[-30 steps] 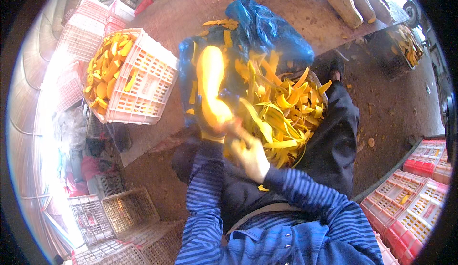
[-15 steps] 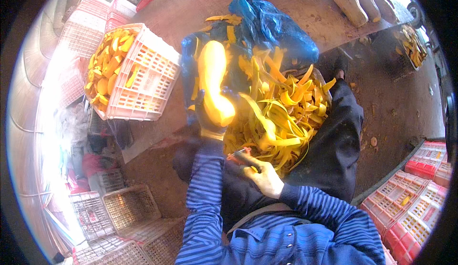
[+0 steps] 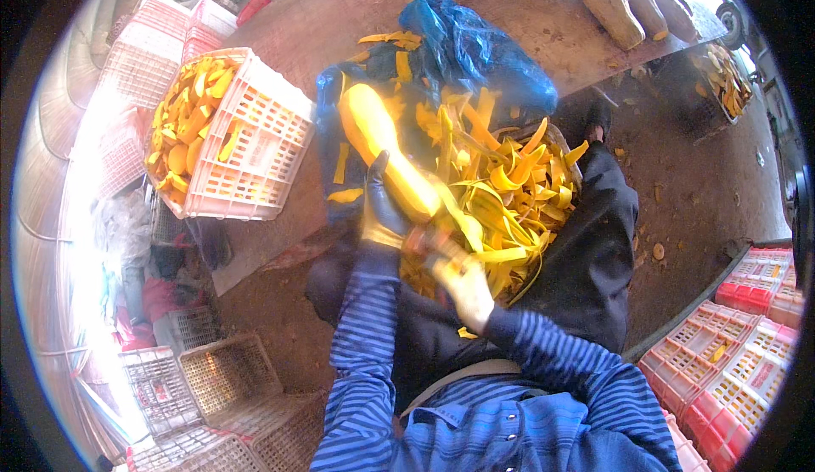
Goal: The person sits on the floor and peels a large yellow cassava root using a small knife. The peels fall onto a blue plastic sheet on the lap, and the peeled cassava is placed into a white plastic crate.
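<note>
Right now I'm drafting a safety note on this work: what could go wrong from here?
The peeler, blurred in the right hand, is close to the gloved left hand; a slip might nick that hand.

The peeled squash reaches well past the left hand and looks smooth, so it could twist or slide.

The peels are heaped high, with one strip jutting toward the person's right leg; some may fall.

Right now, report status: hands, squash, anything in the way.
Left hand gloved, holding the yellow squash. Right hand gripping a hand tool, blurred, by its near end. Peel heap crowding the right side.
</note>
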Tool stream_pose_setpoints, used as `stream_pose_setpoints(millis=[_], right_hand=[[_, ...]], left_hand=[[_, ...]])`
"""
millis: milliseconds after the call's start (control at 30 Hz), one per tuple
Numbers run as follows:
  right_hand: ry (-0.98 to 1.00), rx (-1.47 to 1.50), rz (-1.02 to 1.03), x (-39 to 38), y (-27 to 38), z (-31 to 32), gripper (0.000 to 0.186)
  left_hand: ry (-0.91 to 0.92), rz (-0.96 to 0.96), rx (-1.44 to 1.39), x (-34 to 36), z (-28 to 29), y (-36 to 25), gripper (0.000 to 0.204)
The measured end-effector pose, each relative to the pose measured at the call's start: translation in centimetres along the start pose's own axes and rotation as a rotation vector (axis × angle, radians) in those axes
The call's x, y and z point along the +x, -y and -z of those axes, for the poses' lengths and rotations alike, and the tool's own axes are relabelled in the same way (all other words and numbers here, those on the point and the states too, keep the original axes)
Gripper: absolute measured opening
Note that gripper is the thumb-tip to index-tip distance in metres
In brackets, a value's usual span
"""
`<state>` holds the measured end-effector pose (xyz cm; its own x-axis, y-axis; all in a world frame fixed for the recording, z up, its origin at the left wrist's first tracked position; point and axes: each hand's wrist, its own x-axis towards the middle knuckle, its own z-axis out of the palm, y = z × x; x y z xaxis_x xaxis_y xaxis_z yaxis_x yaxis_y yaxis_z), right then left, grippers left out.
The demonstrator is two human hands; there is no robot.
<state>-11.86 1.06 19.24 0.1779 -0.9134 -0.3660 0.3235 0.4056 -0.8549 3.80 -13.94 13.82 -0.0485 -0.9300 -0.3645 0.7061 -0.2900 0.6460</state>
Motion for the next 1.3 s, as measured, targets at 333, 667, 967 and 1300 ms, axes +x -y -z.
stream_pose_setpoints(millis=[333, 667, 967, 1300], right_hand=[[0.03, -0.095, 0.061, 8.2, -1.5, 2.6, 0.045], [0.004, -0.124, -0.162, -0.4, -5.1, 4.2, 0.047], [-0.126, 0.107, -0.063, 1.5, -3.4, 4.4, 0.052], [-0.11, 0.031, -0.005, 1.7, -2.4, 3.9, 0.049]], left_hand=[[0.002, 0.04, 0.112, -0.2, 0.9, -0.4, 0.054], [-0.124, -0.071, 0.339, -0.4, -0.5, -0.5, 0.062], [0.073, 0.221, 0.152, -0.2, -1.8, -0.9, 0.058], [0.014, 0.106, 0.189, 0.2, -0.6, 0.9, 0.077]])
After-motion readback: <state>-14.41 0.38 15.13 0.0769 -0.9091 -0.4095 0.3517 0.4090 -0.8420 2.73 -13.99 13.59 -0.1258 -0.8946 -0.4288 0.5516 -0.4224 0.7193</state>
